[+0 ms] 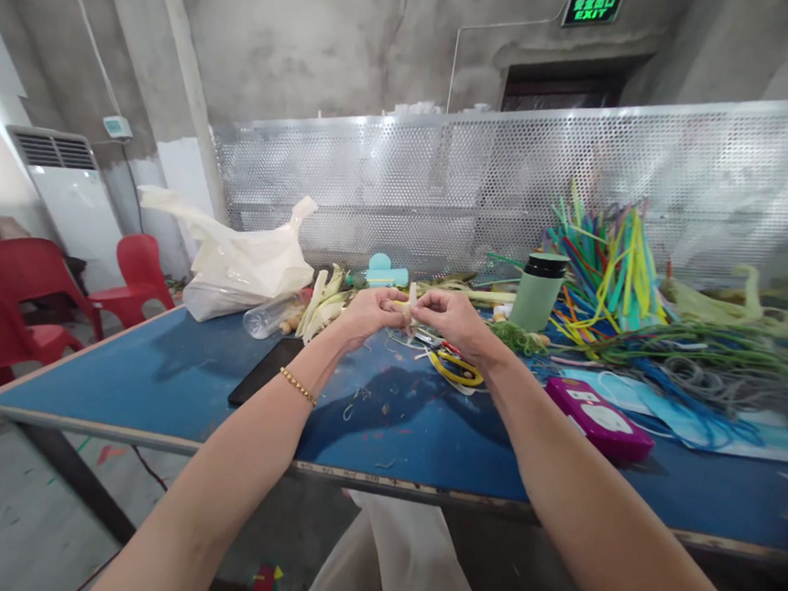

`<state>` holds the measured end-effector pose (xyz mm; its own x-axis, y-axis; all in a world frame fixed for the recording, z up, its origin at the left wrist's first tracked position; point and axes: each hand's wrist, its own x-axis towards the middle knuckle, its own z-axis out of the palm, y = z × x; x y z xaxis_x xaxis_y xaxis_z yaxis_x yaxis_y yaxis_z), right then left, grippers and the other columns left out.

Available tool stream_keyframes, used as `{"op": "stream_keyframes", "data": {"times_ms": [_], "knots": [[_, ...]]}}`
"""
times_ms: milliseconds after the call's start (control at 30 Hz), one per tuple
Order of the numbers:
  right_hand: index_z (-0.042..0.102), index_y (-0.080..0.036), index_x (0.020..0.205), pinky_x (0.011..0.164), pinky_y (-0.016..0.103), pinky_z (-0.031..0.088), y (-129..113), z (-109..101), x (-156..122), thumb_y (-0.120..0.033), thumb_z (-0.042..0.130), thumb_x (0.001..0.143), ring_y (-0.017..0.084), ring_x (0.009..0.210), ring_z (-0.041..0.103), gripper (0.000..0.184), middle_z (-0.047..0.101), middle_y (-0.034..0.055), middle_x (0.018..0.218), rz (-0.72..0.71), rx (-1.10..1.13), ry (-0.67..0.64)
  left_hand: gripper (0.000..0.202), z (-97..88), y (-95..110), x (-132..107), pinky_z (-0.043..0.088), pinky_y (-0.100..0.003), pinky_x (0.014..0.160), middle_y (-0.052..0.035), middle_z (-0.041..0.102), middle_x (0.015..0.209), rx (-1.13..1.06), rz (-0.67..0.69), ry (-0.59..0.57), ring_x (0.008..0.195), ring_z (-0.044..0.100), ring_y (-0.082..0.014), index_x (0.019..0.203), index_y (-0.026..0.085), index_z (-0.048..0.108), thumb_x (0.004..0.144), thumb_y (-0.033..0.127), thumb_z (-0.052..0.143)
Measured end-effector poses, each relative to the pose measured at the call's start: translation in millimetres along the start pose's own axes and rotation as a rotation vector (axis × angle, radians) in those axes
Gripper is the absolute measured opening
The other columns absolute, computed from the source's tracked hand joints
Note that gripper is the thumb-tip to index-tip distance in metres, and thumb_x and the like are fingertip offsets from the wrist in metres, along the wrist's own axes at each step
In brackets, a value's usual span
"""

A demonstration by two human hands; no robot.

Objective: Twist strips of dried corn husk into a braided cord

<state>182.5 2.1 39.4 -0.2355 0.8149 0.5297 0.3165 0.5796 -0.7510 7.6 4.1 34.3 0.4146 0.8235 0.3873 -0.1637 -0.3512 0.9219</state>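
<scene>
A blue table [172, 377] bears a pale green bottle [538, 292], magenta case [598, 420] and yellow-handled scissors [458, 367].

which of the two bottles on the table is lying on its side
The clear plastic bottle next to the white bag. The green bottle with the black lid stands upright.

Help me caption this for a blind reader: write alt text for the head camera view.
A person's left hand and right hand pinch a small pale strip together over a blue table. Around them are a yellow-handled tool, a green bottle, bright coloured sticks, a pink case and a white bag.
</scene>
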Motion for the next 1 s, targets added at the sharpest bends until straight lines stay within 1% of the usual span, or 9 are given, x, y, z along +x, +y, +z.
{"op": "stream_keyframes", "data": {"times_ms": [133, 300, 433, 500, 633, 767, 833, 1000], "knots": [[0.06, -0.016, 0.068, 0.062, 0.027, 0.04, -4.5, -1.4, -2.5, -0.039, 0.069, 0.066, 0.013, 0.063, 0.053, 0.025, 0.06, 0.0, 0.064, 0.033, 0.042, -0.067, 0.045, -0.8, 1.7, -2.1, 0.044, -0.029, 0.07, -0.0007, 0.065, 0.063, 0.014, -0.026, -0.049, 0.06, 0.061, -0.0113, 0.104, 0.005, 0.061, 0.061, 0.009, 0.074], [0.057, -0.017, 0.069, 0.062, 0.027, 0.042, -4.8, -0.8, -3.3, -0.038, 0.069, 0.068, 0.013, 0.063, 0.054, 0.024, 0.06, -0.0003, 0.065, 0.009, 0.051, -0.043, 0.046, -3.7, -0.5, -0.5, 0.044, -0.029, 0.07, -0.0006, 0.065, 0.064, -0.001, -0.015, -0.059, 0.059, 0.061, -0.0114, 0.107, 0.005, 0.061, 0.062, 0.008, 0.072], [0.053, -0.019, 0.07, 0.061, 0.029, 0.048, -3.8, 3.6, -3.8, -0.04, 0.071, 0.068, 0.015, 0.062, 0.059, 0.027, 0.063, 0.0006, 0.064, 0.041, 0.125, -0.067, 0.045, -7.7, -4.2, 1.8, 0.045, -0.029, 0.071, -0.0032, 0.066, 0.068, 0.003, -0.014, -0.074, 0.062, 0.062, -0.0119, 0.107, 0.005, 0.063, 0.063, 0.009, 0.074], [0.052, -0.02, 0.07, 0.06, 0.029, 0.049, -2.8, 5.6, -4.0, -0.04, 0.072, 0.067, 0.015, 0.061, 0.06, 0.028, 0.063, 0.0003, 0.062, 0.056, 0.146, -0.077, 0.045, -9.3, -5.3, 2.1, 0.045, -0.028, 0.069, -0.0031, 0.066, 0.068, -0.002, -0.014, -0.088, 0.062, 0.061, -0.0114, 0.107, 0.006, 0.064, 0.064, 0.011, 0.075], [0.052, -0.019, 0.07, 0.056, 0.027, 0.047, 1.0, 7.6, -3.4, -0.037, 0.072, 0.068, 0.013, 0.055, 0.058, 0.026, 0.061, -0.001, 0.059, 0.071, 0.135, -0.08, 0.049, -11.0, -5.9, 1.9, 0.046, -0.028, 0.067, -0.0032, 0.065, 0.068, -0.011, -0.031, -0.088, 0.06, 0.061, -0.0115, 0.107, 0.005, 0.064, 0.063, 0.017, 0.079], [0.054, -0.018, 0.071, 0.051, 0.025, 0.043, 5.8, 9.2, -1.8, -0.034, 0.072, 0.068, 0.012, 0.051, 0.056, 0.024, 0.061, -0.001, 0.057, 0.071, 0.125, -0.04, 0.055, -10.6, -5.8, 2.1, 0.045, -0.028, 0.067, -0.0043, 0.066, 0.069, -0.022, -0.05, -0.059, 0.061, 0.061, -0.0118, 0.109, 0.004, 0.063, 0.061, 0.022, 0.083], [0.054, -0.018, 0.072, 0.051, 0.024, 0.043, 7.4, 10.1, -1.2, -0.033, 0.072, 0.069, 0.012, 0.051, 0.056, 0.023, 0.062, -0.0003, 0.057, 0.079, 0.134, -0.036, 0.056, -9.7, -5.8, 2.2, 0.045, -0.027, 0.067, -0.0049, 0.066, 0.07, -0.018, -0.053, -0.054, 0.062, 0.061, -0.0116, 0.109, 0.004, 0.063, 0.061, 0.025, 0.084], [0.053, -0.019, 0.069, 0.05, 0.026, 0.045, 9.2, 12.6, -0.5, -0.032, 0.073, 0.069, 0.014, 0.051, 0.058, 0.024, 0.065, 0.0018, 0.059, 0.107, 0.149, -0.025, 0.054, -7.0, -6.5, 2.6, 0.044, -0.026, 0.067, -0.0025, 0.064, 0.066, -0.011, -0.041, -0.052, 0.062, 0.061, -0.0112, 0.104, 0.006, 0.065, 0.058, 0.024, 0.086]]}}
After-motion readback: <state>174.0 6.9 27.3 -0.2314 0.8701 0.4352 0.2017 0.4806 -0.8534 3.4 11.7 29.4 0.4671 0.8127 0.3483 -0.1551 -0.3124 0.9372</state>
